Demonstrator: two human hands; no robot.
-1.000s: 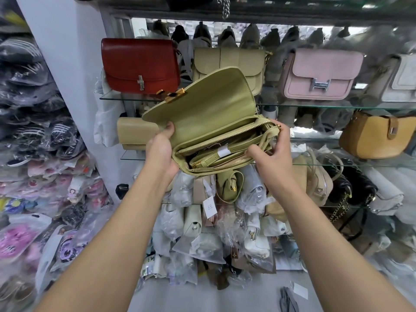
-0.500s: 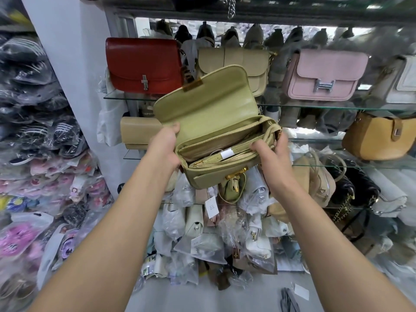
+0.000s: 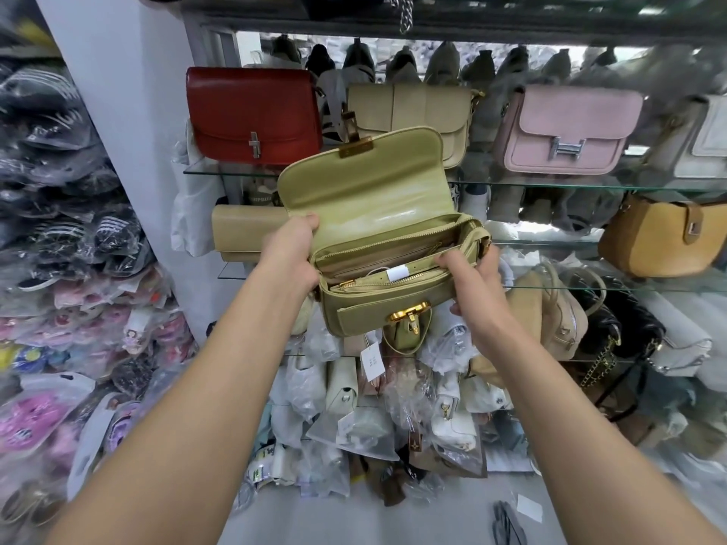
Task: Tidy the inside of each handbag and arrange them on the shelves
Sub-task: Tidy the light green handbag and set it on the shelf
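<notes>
While the glass shelves [image 3: 550,184] behind carry a red bag [image 3: 251,112], a beige bag [image 3: 413,108] and a pink bag [image 3: 566,127] (all boxy, smooth, flap-fronted), the olive-green handbag [image 3: 366,312] is held up in the air in front of them, about level with the second shelf. It is a soft-cornered rectangle with a glossy flap thrown up and back, a zip-edged mouth and a fabric lining. The left hand [image 3: 293,253] grips its left end, thumb on the flap's inner face. The right hand [image 3: 476,277] has its fingers [image 3: 452,261] curled over the rim at the right end. A rounded gold clasp [image 3: 409,312] sits on the front, and a small white tag [image 3: 399,274] lies inside. Since a moment ago the bag has been levelled, its front facing squarely and its mouth pulled wider.
</notes>
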